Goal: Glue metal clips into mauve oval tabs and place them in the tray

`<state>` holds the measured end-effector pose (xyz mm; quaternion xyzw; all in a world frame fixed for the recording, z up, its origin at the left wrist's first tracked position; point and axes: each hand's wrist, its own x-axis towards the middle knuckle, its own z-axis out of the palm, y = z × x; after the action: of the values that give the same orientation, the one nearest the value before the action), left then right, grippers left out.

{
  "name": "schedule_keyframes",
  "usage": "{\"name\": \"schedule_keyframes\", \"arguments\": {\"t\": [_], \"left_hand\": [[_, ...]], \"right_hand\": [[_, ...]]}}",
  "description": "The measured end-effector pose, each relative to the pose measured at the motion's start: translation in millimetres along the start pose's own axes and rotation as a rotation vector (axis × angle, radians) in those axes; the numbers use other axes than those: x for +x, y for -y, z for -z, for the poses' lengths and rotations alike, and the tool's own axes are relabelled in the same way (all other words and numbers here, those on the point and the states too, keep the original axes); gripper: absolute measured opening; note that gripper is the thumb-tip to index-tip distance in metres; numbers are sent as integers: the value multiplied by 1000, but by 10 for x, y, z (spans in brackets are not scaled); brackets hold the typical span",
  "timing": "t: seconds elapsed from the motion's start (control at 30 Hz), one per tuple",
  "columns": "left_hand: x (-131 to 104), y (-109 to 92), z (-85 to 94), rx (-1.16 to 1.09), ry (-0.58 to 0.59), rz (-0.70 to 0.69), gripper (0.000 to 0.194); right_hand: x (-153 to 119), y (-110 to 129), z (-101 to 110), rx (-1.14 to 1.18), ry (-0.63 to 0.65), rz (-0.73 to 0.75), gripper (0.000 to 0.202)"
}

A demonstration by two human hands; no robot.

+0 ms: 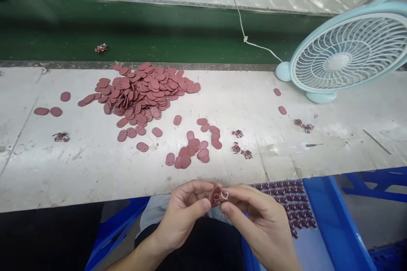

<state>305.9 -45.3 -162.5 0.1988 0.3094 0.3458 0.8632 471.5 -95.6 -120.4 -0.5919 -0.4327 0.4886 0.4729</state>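
Head view: just off the near edge of the desk (79, 169), the left hand (186, 209) pinches a red oval disc (214, 197) between thumb and finger; the right hand (260, 216), fingertips likewise closed, grips a small brown part (224, 196) right beside it. A pile of similar discs (143, 89) lies farther back, left of a pale blue fan (337, 61). Rows of small parts (288, 199) line a blue tray (345, 224).
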Motion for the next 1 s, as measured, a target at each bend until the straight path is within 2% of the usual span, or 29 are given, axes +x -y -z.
{"name": "schedule_keyframes", "arguments": {"t": [0.33, 0.5, 0.77, 1.0], "left_hand": [[7, 35, -35, 23, -9, 30, 8], [21, 38, -63, 40, -8, 11, 10], [18, 63, -52, 56, -1, -27, 8], [7, 33, -80, 70, -41, -27, 8]], "right_hand": [[-2, 31, 44, -75, 6, -1, 27], [8, 52, 52, -73, 13, -5, 24], [68, 101, 101, 12, 88, -160, 16], [77, 109, 85, -191, 70, 15, 16]]}}
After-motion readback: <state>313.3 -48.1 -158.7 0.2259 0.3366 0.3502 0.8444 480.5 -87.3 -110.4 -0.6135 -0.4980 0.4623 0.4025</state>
